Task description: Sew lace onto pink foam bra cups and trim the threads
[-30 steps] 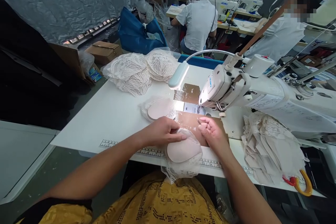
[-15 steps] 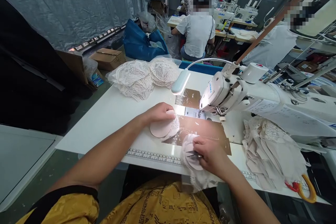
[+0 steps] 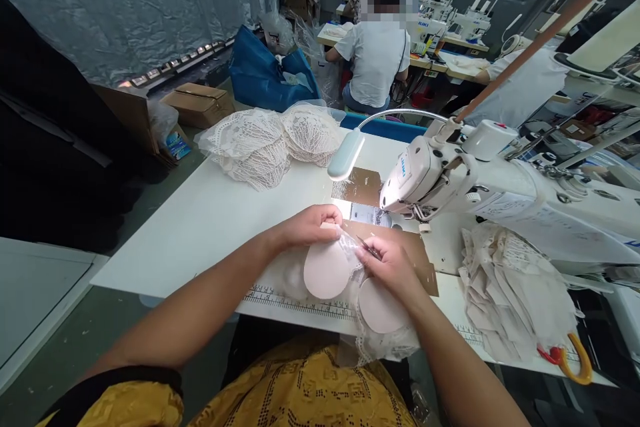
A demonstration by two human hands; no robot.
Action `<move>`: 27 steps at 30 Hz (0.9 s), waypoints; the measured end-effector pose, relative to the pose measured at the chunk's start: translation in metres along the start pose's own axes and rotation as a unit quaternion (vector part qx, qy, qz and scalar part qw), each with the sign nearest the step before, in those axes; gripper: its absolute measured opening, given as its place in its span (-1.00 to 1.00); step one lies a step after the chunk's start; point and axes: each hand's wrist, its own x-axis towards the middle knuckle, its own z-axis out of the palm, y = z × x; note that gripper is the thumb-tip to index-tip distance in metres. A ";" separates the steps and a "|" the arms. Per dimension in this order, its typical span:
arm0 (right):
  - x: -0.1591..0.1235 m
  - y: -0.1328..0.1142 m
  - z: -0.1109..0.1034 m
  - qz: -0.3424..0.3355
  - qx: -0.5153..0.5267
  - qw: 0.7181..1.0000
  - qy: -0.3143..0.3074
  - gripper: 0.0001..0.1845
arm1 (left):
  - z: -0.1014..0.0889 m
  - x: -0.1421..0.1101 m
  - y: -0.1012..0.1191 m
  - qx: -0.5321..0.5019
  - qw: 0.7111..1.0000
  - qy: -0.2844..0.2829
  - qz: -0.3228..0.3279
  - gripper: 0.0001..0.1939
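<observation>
My left hand (image 3: 309, 225) is closed on the top edge of a pale pink padded cup (image 3: 326, 271) trimmed with white lace, lifting it off the white sewing table (image 3: 210, 220). My right hand (image 3: 389, 265) is closed on small thread snips (image 3: 369, 250), their tips at the lace between the two cups. A second pink cup (image 3: 379, 307) lies under my right wrist at the table's front edge, its lace hanging over the edge. The sewing machine head (image 3: 425, 173) stands just beyond my hands.
A heap of white lace cups (image 3: 270, 140) sits at the table's far left. A pile of cut lace pieces (image 3: 510, 280) lies at the right, with orange-handled scissors (image 3: 575, 357) beside it. A gooseneck lamp (image 3: 345, 153) lights the needle area. Other people sit at machines behind.
My left hand has brought the far cup back toward me and raised it. My right hand has moved up from the near cup, with the snips now pointing at the lace between the cups.
</observation>
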 end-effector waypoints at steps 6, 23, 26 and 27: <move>-0.002 0.002 -0.001 0.013 0.078 0.997 -0.022 -0.76 | 0.005 0.004 0.001 0.177 0.977 -0.036 0.117 -0.44; -0.007 0.014 -0.017 0.019 0.116 0.992 -0.052 -0.68 | 0.012 0.015 -0.010 0.039 0.992 -0.121 0.027 -0.71; -0.007 0.009 -0.017 0.024 0.116 0.991 -0.069 -0.71 | 0.011 0.016 -0.014 0.025 0.992 -0.125 0.015 -0.68; -0.007 0.007 -0.016 0.024 0.116 0.990 -0.071 -0.72 | 0.012 0.017 -0.014 0.018 0.992 -0.127 0.011 -0.67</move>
